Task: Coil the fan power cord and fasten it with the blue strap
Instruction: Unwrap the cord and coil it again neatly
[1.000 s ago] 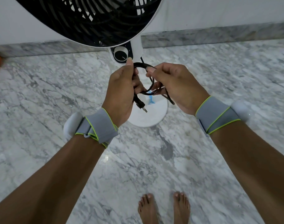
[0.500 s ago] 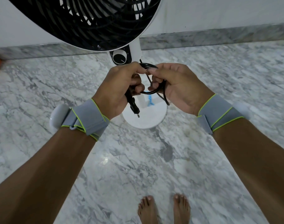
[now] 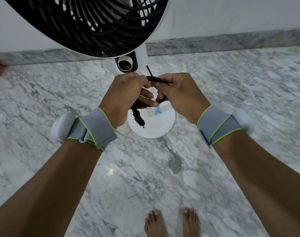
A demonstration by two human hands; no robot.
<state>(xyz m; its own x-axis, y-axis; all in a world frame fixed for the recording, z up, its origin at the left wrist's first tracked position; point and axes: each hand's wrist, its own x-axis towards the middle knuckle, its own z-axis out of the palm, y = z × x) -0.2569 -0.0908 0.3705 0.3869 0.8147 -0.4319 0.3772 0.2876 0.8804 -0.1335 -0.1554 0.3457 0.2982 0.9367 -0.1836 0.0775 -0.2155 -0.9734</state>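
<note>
Both forearms reach forward from the lower corners and converge near the middle, each wrist wrapped in a grey band edged in yellow-green; the left hand (image 3: 123,96) shows its back to the camera, fingers curled under in a closed grip round a black cord; the right hand (image 3: 180,94) sits just beside it, knuckles up, fingers bent inward and pinching the same cord; bare feet show below

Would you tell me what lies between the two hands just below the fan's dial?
In the head view, a black power cord bridges the gap from the left hand to the right hand, each gripping it.
</note>
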